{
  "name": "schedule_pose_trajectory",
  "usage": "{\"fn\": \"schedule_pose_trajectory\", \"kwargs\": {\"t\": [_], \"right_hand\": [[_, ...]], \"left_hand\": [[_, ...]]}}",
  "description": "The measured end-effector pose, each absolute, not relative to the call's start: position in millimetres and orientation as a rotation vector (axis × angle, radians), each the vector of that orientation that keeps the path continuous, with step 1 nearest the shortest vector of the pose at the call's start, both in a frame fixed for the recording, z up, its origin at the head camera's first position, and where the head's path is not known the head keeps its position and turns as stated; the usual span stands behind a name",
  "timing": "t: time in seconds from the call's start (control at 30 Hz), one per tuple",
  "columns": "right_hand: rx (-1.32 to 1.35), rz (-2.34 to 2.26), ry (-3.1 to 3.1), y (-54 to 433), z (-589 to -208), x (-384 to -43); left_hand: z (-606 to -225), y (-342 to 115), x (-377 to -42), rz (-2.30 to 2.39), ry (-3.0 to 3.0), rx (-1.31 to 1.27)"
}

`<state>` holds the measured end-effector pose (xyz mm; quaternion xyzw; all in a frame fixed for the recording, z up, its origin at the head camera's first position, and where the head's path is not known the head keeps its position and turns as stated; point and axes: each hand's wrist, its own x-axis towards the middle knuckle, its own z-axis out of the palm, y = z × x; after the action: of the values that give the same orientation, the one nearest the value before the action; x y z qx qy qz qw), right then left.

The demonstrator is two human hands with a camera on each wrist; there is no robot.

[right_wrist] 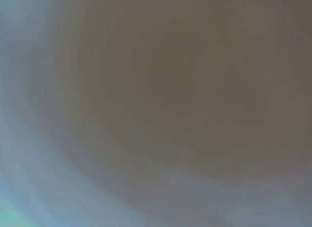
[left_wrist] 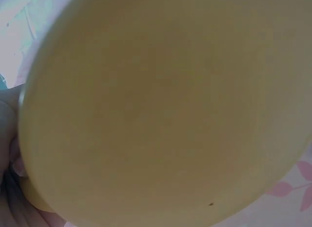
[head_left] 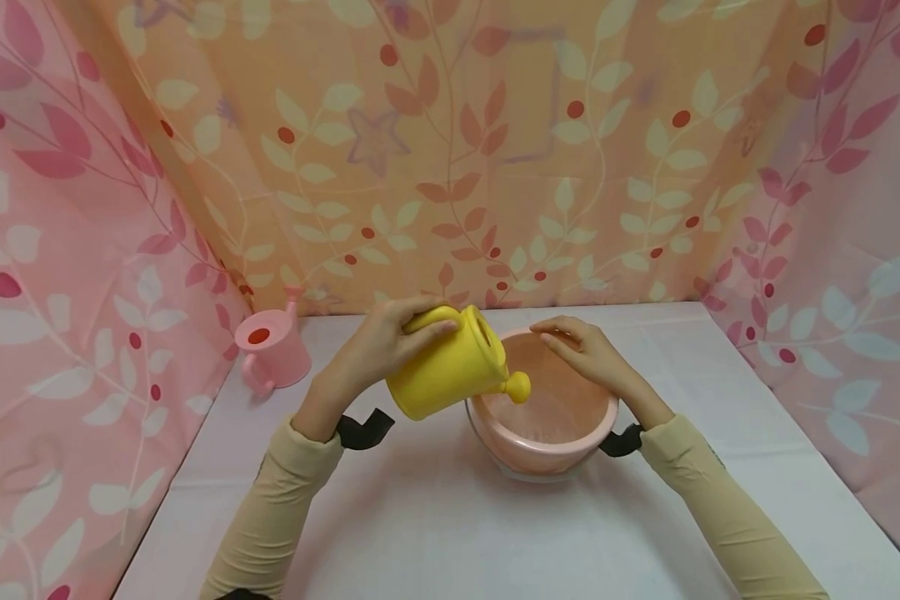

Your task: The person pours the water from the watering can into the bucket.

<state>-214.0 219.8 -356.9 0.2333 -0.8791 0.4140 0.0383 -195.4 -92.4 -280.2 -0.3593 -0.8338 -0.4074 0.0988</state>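
My left hand grips a yellow watering can by its handle, thumb along the top. The can is tilted, its round spout head over the mouth of a pink pot. In the left wrist view the can's smooth base fills most of the picture, with part of the hand at the left edge. My right hand rests at the pot's far right rim, fingers relaxed and thumb over the inside. A large blurred brownish surface fills the right wrist view.
A pink watering can stands at the back left of the white-covered table, near the left cloth. Leaf-patterned cloths, an orange one behind and pink ones at both sides, enclose the table.
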Motion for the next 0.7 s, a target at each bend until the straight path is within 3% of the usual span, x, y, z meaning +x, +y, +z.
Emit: {"fn": "schedule_pose_trajectory", "kwargs": {"t": [0.7], "right_hand": [[0.693,1.273,-2.706,218.3,-356.0,-213.4]], "left_hand": [[-274.5,-86.2,-193.4,-1.15,-2.522,-1.045]]}}
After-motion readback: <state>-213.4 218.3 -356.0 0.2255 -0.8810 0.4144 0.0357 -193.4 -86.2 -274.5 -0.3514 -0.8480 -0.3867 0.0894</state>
